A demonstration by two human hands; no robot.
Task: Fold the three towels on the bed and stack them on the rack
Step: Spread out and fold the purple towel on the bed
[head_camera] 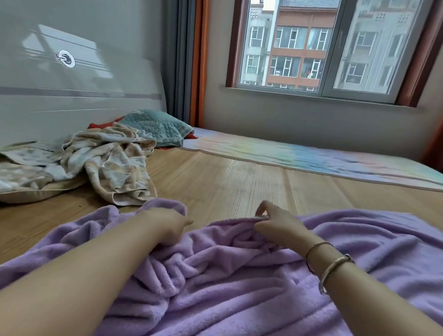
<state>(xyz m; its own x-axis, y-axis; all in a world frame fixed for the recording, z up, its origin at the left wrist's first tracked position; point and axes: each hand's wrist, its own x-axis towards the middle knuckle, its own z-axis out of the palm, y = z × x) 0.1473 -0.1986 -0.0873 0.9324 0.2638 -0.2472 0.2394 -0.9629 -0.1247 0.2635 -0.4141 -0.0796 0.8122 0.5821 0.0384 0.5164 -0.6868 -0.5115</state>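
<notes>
A large purple towel [231, 289] lies rumpled across the near part of the bed, under both my forearms. My left hand [168, 223] grips a bunched fold of it near its far edge, fingers curled into the cloth. My right hand [274, 220] pinches the far edge of the same towel between thumb and fingers. A beige and grey patterned towel [113, 163] lies crumpled at the left, partly over a flat pillow. The rack is not in view.
The bed has a bamboo mat [240, 180] and a pastel striped sheet [322, 160] farther back. A teal pillow [154, 127] rests by the grey headboard [62, 79]. A window [319, 42] and curtains stand behind the bed.
</notes>
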